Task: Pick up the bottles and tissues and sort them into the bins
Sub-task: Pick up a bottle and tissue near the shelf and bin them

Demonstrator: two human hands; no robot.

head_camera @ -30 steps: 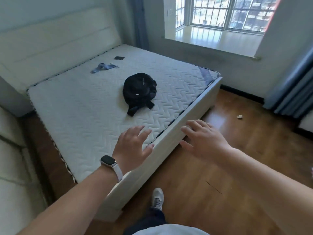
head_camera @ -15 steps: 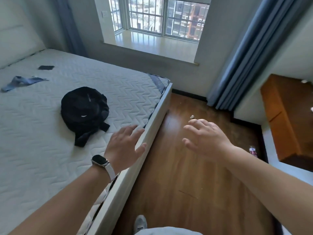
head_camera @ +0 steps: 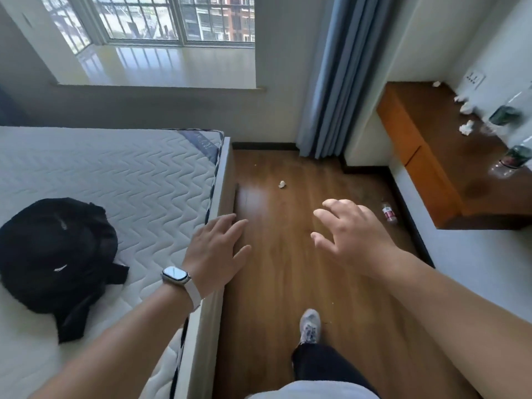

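We walk along the bed (head_camera: 115,174) with both hands empty, left hand (head_camera: 214,251) and right hand (head_camera: 349,231) spread wide, fingers (head_camera: 334,204) released, so the search-and-approach step is in hand. On the desk (head_camera: 449,156), far beyond our right fingers, lie bottles (head_camera: 515,161) cut off by the frame edge and crumpled tissues (head_camera: 466,128). Nearer, a small bottle (head_camera: 389,213) lies just past the right fingers on the floor (head_camera: 282,283), a tissue (head_camera: 282,184) ahead between both hands. Next likely calls for stooping. No bins show.

Single head cam – looks fwd/down over wood floor (head_camera: 276,254), bed (head_camera: 115,174) at left.
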